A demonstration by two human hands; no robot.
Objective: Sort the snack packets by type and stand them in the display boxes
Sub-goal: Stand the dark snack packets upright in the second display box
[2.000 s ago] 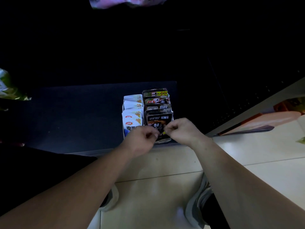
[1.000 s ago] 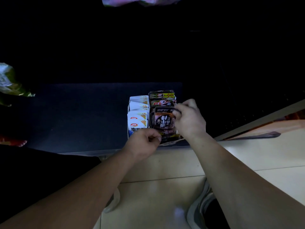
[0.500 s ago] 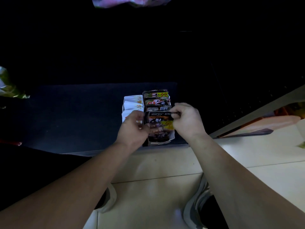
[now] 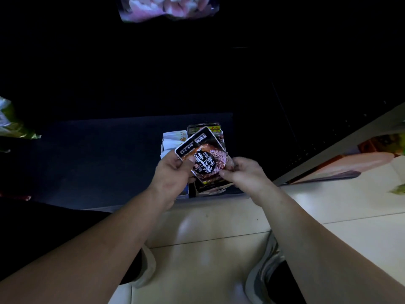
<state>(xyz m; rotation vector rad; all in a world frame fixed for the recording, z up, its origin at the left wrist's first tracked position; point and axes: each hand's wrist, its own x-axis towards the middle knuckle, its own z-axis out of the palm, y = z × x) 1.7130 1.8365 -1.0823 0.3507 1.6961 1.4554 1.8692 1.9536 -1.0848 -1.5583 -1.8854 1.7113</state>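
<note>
You hold one snack packet point(image 4: 206, 159) with both hands, up in the air just over the display box point(image 4: 211, 189) of dark packets. The packet is flat and shiny. It is black with a thin white edge and round corners. It has big white letters and a picture of a round brown meat patty on the front. It sits tilted, with one corner pointing up and away from you.

Your left hand point(image 4: 172, 172) pinches the packet's left corner, with the thumb pressed on the front. Your right hand point(image 4: 245, 170) has curled fingers that grip the lower right edge.

More dark packets point(image 4: 210, 127) stand in a row behind the one you hold. Just to their left, white packets point(image 4: 175, 137) with small yellow marks stand in their own row. The hands hide the front of both rows.

The boxes sit on a dark shelf point(image 4: 98, 161) that looks dull and a bit rough, close to its front edge. Behind it the room is almost black. A puffy pink bag point(image 4: 168, 7) shows at the top, and a crinkly green bag point(image 4: 11, 123) at the far left. The floor point(image 4: 219, 227) has smooth, pale, glossy tiles with thin lines between them. A grey rail point(image 4: 328, 150) slants along the right, with a flat orange pack point(image 4: 350, 163) lying beside it. Your two grey shoes point(image 4: 258, 279) stand on the tiles below.
</note>
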